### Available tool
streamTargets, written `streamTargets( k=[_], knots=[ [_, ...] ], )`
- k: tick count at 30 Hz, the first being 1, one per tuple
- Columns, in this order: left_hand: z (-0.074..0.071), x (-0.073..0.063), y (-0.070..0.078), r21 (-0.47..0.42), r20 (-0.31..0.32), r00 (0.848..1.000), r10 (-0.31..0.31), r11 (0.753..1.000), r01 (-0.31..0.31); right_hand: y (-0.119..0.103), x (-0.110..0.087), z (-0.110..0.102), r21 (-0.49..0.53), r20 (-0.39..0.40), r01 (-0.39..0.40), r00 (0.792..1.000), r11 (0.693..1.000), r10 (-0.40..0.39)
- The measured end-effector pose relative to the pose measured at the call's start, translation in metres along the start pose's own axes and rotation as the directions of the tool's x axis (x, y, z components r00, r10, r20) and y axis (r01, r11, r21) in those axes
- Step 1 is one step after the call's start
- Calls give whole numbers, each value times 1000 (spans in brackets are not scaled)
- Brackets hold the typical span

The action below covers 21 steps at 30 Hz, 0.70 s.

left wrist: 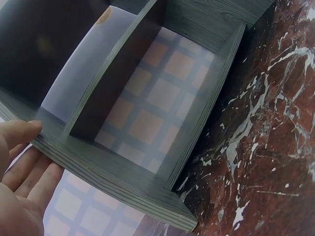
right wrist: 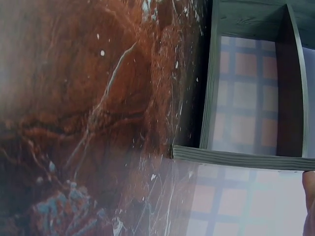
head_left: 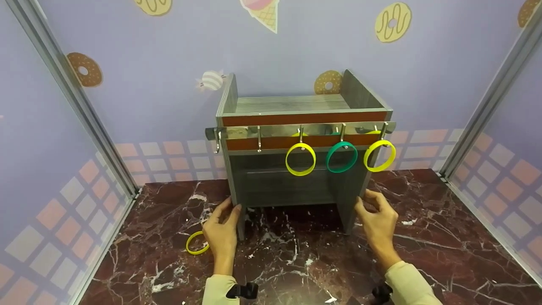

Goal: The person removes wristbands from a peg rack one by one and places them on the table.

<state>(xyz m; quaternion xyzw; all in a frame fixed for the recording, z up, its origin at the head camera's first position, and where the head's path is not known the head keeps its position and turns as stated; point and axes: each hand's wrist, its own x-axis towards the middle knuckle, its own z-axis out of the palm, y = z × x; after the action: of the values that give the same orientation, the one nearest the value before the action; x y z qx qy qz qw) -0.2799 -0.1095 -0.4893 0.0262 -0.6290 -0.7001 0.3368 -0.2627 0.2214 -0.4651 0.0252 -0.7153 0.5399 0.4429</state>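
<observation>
A grey wood-grain shelf unit point(head_left: 292, 186) stands on the marble-patterned table, with a metal hook rail point(head_left: 279, 130) across its upper front. My left hand point(head_left: 221, 231) pinches the front edge of its left side panel, thumb point(left wrist: 24, 132) on the inner face and fingers outside. On the opposite side my right hand point(head_left: 379, 222) grips the right side panel low down; only a bit of that hand point(right wrist: 309, 201) shows in the right wrist view. From the rail's hooks hang a yellow ring point(head_left: 300, 173), a green ring point(head_left: 341, 170) and another yellow ring point(head_left: 380, 170).
One more yellow ring point(head_left: 197, 253) lies on the table point(head_left: 288, 271), left of my left hand. Two hooks at the rail's left end carry nothing. A patterned back wall point(head_left: 288, 51) rises behind the unit, and framed side walls point(head_left: 55, 178) border the table.
</observation>
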Motion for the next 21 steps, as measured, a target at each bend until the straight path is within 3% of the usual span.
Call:
streamTargets(
  k=[7, 14, 18, 21],
  knots=[
    [0, -1, 1, 14, -15, 1000, -17, 1000, 17, -4, -2, -2, 7, 18, -8, 1000, 1000, 8],
    [1, -2, 0, 6, -11, 1000, -15, 1000, 15, 22, 2, -13, -43, 91, -60, 994, 997, 64],
    [0, -2, -1, 7, -4, 1000, -15, 1000, 15, 26, 10, -23, 43, 145, -116, 983, 992, 109],
    [-2, -2, -2, 18, 0, 1000, -12, 1000, 12, 17, 18, -28, 157, 168, -182, 973, 971, 156]
  ],
)
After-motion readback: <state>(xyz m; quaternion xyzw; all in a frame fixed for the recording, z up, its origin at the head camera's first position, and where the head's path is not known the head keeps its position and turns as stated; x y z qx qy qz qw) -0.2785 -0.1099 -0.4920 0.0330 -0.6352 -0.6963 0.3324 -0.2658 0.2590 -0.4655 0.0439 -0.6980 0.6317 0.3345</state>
